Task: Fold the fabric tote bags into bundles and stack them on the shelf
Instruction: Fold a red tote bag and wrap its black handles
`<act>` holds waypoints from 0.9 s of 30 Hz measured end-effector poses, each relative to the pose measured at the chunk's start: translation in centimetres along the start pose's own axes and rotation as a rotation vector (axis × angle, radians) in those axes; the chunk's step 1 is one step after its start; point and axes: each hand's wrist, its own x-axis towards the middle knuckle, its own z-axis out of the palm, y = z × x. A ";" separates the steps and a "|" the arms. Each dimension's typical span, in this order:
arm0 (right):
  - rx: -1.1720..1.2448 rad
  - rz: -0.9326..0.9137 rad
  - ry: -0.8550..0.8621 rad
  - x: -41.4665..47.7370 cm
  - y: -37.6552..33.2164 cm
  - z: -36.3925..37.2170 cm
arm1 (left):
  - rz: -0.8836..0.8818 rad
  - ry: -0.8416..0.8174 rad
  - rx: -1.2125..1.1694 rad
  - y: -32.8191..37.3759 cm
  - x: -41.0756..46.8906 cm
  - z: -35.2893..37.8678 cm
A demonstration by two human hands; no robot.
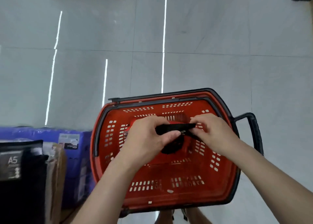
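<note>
A black fabric tote bag point(171, 145), bunched small, is held over the red plastic shopping basket point(169, 195). My left hand point(145, 139) grips the bunched part from the left, fingers curled round it. My right hand point(212, 132) pinches the bag's black strap point(176, 127), which stretches level between both hands. Most of the bag is hidden behind my fingers. A red item lies in the basket under the bag, partly hidden.
The basket stands on a grey tiled floor point(186, 54) and has a black rim and a black handle point(252, 130) on its right. To the left sit a blue box point(74, 156), a black A5-marked item point(15, 166) and brown cardboard point(55, 173).
</note>
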 end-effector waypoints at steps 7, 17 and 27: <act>-0.035 0.071 -0.060 -4.5 -7.9 -9.8 | 0.178 0.271 -0.220 12.0 -6.3 -12.0; 0.501 0.057 0.205 -12.0 -23.4 -26.1 | 0.018 0.890 0.218 20.1 -13.9 -26.1; 1.157 0.041 0.184 -18.3 -33.0 -30.8 | 0.003 0.549 0.071 27.0 -27.7 -11.1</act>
